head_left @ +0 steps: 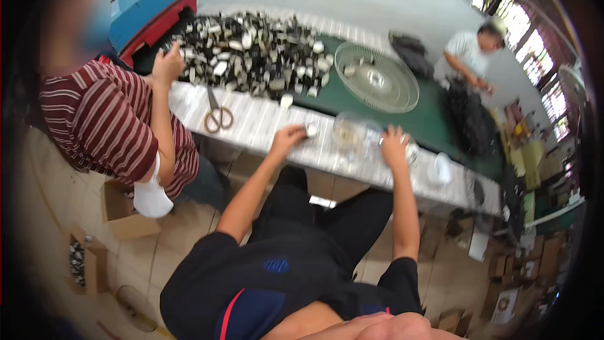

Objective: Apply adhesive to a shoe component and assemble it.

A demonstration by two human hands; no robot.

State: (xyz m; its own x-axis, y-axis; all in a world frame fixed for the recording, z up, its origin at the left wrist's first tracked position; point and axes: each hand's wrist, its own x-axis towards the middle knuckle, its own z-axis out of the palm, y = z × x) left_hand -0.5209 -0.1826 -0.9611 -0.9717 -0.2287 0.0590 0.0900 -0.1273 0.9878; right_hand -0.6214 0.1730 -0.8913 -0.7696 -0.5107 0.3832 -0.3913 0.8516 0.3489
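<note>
Right now we have both hands up on the striped table edge (251, 127). Our left hand (286, 138) pinches a small pale part (311, 130) between fingertips, close to the near edge of the table. Our right hand (393, 146) rests spread beside a clear plastic container (350, 132), touching its right side; we cannot tell whether it grips anything. We judge the part light and rigid, small enough to slip, so a fingertip pinch across its sides suits it best. The container looks thin and easily tipped; better held at the rim. Farther back lies a big heap of dark and pale parts (251, 53), a wire fan guard (376, 77) on the green mat, and scissors (217, 114). A person in a striped shirt (107, 126) works at our left
</note>
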